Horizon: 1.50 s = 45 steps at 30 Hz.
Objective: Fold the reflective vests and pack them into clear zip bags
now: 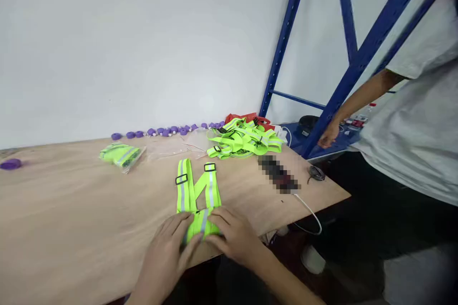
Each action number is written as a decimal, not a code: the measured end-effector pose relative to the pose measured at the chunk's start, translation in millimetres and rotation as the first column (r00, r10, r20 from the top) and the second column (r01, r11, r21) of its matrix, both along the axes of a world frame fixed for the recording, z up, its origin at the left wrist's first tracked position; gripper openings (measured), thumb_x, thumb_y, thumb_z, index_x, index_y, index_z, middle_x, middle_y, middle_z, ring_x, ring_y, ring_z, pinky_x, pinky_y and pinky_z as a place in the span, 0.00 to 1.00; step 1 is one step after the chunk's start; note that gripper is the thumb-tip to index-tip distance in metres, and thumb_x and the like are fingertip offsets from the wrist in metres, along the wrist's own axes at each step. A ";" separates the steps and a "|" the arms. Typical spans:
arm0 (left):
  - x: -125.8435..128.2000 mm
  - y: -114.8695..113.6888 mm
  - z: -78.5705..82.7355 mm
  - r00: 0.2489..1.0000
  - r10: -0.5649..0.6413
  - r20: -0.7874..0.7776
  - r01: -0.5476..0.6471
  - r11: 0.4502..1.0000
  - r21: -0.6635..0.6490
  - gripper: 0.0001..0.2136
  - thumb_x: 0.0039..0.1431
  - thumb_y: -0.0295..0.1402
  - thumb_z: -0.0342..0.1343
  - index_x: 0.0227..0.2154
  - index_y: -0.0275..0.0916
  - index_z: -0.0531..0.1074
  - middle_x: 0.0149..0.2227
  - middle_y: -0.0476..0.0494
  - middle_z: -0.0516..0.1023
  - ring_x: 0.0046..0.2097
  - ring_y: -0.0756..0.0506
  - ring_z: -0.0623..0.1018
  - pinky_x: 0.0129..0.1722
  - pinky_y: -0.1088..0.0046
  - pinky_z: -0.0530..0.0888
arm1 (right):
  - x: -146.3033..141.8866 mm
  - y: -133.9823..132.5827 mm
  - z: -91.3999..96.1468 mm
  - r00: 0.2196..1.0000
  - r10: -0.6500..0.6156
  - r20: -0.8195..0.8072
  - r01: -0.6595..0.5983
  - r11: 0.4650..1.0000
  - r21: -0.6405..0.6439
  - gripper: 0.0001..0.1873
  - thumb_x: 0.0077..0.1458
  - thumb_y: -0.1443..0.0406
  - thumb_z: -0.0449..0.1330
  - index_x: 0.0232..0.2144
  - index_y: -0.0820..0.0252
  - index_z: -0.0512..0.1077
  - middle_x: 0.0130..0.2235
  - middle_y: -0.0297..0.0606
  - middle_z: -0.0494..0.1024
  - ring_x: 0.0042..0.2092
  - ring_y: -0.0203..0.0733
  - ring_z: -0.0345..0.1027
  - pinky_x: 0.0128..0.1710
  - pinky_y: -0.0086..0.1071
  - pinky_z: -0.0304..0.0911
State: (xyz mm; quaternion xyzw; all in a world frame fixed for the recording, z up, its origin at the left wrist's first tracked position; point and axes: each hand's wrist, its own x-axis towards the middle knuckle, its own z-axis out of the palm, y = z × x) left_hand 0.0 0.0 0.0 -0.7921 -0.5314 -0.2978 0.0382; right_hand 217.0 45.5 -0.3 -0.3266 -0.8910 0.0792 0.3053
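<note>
A neon-yellow reflective strap harness lies on the wooden table, its two grey-striped straps with black buckles pointing away from me. My left hand rests flat on its near folded end, fingers stretched out. My right hand presses on the same folded end from the right, fingers laid over the fabric. Both hands touch the harness near the table's front edge.
A pile of the same neon harnesses lies at the back, a bagged one to the left, clear bags between. Purple caps line the wall. A blurred dark object with white cable sits right. Another person stands by a blue rack.
</note>
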 end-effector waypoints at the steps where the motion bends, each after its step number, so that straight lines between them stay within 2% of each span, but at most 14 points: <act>1: -3.8 -6.2 -4.1 1.000 -0.023 -0.005 0.023 1.000 0.001 0.22 0.62 0.46 0.56 0.56 0.44 0.68 0.52 0.40 0.79 0.51 0.37 0.80 0.47 0.57 0.80 | 5.8 -6.8 1.7 0.999 0.034 0.027 -0.035 0.999 0.007 0.24 0.60 0.52 0.60 0.51 0.62 0.69 0.50 0.46 0.76 0.51 0.49 0.69 0.51 0.41 0.67; 5: -13.4 -27.6 -7.1 0.993 -0.114 0.012 0.115 0.993 -0.017 0.26 0.61 0.44 0.58 0.60 0.46 0.63 0.54 0.43 0.78 0.54 0.38 0.78 0.50 0.61 0.79 | 23.7 -29.6 7.2 0.991 0.128 0.038 -0.128 0.992 -0.005 0.19 0.63 0.60 0.58 0.55 0.59 0.67 0.51 0.44 0.76 0.53 0.47 0.68 0.56 0.41 0.64; 10: -7.9 -27.9 20.5 0.971 -0.198 0.132 0.211 0.973 -0.091 0.14 0.63 0.41 0.57 0.50 0.47 0.70 0.46 0.47 0.81 0.50 0.41 0.79 0.53 0.63 0.76 | 26.9 -32.6 14.2 0.981 0.100 -0.167 -0.126 0.981 -0.148 0.17 0.62 0.63 0.58 0.52 0.56 0.67 0.48 0.41 0.78 0.49 0.43 0.71 0.54 0.40 0.63; 12: -3.6 -16.7 28.5 0.966 -0.155 0.208 0.191 0.968 -0.166 0.08 0.67 0.40 0.52 0.39 0.45 0.73 0.39 0.48 0.81 0.45 0.42 0.80 0.46 0.67 0.77 | 22.0 -24.0 18.2 0.977 0.032 -0.210 -0.082 0.968 -0.235 0.14 0.62 0.63 0.58 0.50 0.56 0.69 0.46 0.40 0.79 0.47 0.43 0.72 0.51 0.38 0.64; 16: 2.3 11.2 29.0 0.965 0.013 0.264 0.054 0.968 -0.245 0.15 0.69 0.42 0.48 0.29 0.42 0.72 0.32 0.47 0.78 0.36 0.44 0.79 0.34 0.71 0.76 | 6.4 -1.1 19.9 0.977 -0.152 -0.150 0.088 0.926 -0.367 0.08 0.61 0.64 0.59 0.43 0.56 0.74 0.41 0.36 0.78 0.43 0.41 0.72 0.44 0.32 0.66; 19: 1.2 20.9 23.7 0.963 0.097 0.250 -0.069 0.990 -0.120 0.15 0.68 0.43 0.49 0.30 0.41 0.71 0.31 0.46 0.77 0.32 0.44 0.78 0.32 0.70 0.74 | -3.4 8.7 11.9 0.965 -0.239 -0.112 0.215 0.958 -0.190 0.08 0.58 0.65 0.62 0.42 0.58 0.74 0.41 0.40 0.75 0.44 0.43 0.70 0.43 0.34 0.66; 23: -8.9 8.1 17.2 0.984 -0.070 0.163 0.066 0.997 0.028 0.13 0.68 0.40 0.49 0.33 0.42 0.75 0.31 0.46 0.80 0.34 0.44 0.79 0.35 0.70 0.75 | -4.7 4.1 2.7 0.992 -0.108 -0.067 0.116 0.984 0.133 0.10 0.64 0.71 0.52 0.35 0.59 0.73 0.36 0.39 0.75 0.40 0.41 0.67 0.42 0.35 0.63; 25: -15.5 -4.9 12.7 0.987 -0.120 0.107 0.117 0.993 0.034 0.12 0.65 0.43 0.54 0.44 0.44 0.75 0.41 0.43 0.82 0.42 0.42 0.81 0.41 0.68 0.77 | 0.8 -2.8 4.8 0.998 -0.031 -0.052 0.038 0.988 0.148 0.10 0.65 0.70 0.51 0.36 0.59 0.72 0.36 0.38 0.77 0.41 0.41 0.67 0.44 0.36 0.63; 28: -23.2 -24.0 2.9 0.992 -0.125 0.020 0.126 0.992 -0.017 0.28 0.56 0.47 0.63 0.58 0.45 0.67 0.54 0.40 0.78 0.52 0.38 0.79 0.49 0.63 0.77 | 13.8 -14.3 14.1 0.998 0.060 -0.024 -0.058 0.992 0.108 0.13 0.62 0.59 0.59 0.45 0.61 0.70 0.46 0.42 0.78 0.49 0.46 0.67 0.52 0.41 0.63; 33: -23.2 -39.1 -1.4 0.985 -0.155 0.071 0.163 0.980 -0.114 0.18 0.62 0.38 0.59 0.55 0.49 0.70 0.55 0.44 0.77 0.56 0.39 0.76 0.61 0.54 0.68 | 31.1 -27.2 22.9 0.986 0.163 -0.017 -0.163 0.986 -0.016 0.14 0.61 0.68 0.57 0.50 0.57 0.68 0.47 0.40 0.78 0.49 0.44 0.68 0.54 0.40 0.63; 36: -16.5 -31.6 10.5 0.974 -0.077 0.212 0.123 0.969 -0.213 0.11 0.65 0.37 0.53 0.47 0.47 0.74 0.55 0.43 0.76 0.58 0.39 0.74 0.63 0.51 0.65 | 30.0 -22.9 22.5 0.988 0.064 -0.140 -0.096 0.969 -0.230 0.16 0.58 0.66 0.60 0.49 0.56 0.69 0.45 0.40 0.78 0.48 0.44 0.70 0.50 0.38 0.66; 41: -5.2 7.6 23.1 0.943 0.178 0.280 -0.068 0.930 -0.361 0.17 0.67 0.44 0.46 0.46 0.41 0.74 0.52 0.37 0.76 0.55 0.36 0.74 0.56 0.52 0.69 | 14.5 7.6 26.6 0.975 -0.135 -0.175 0.019 0.841 -0.541 0.13 0.62 0.62 0.57 0.48 0.56 0.71 0.47 0.39 0.77 0.48 0.43 0.72 0.49 0.36 0.66; 43: -1.5 24.7 19.9 0.929 0.311 0.201 -0.207 0.887 -0.412 0.20 0.65 0.46 0.47 0.51 0.38 0.71 0.52 0.35 0.76 0.55 0.34 0.73 0.57 0.49 0.66 | 9.8 21.4 26.9 0.971 -0.196 -0.134 0.095 0.838 -0.538 0.13 0.63 0.59 0.56 0.47 0.55 0.73 0.47 0.39 0.77 0.49 0.44 0.71 0.50 0.36 0.65; 45: 3.0 37.3 13.9 0.903 0.412 0.123 -0.328 0.844 -0.425 0.23 0.64 0.45 0.48 0.56 0.35 0.67 0.54 0.32 0.76 0.57 0.31 0.71 0.59 0.46 0.62 | 6.7 31.3 23.9 0.948 -0.312 -0.061 0.260 0.870 -0.418 0.15 0.61 0.56 0.59 0.47 0.56 0.74 0.47 0.41 0.75 0.50 0.47 0.68 0.51 0.39 0.64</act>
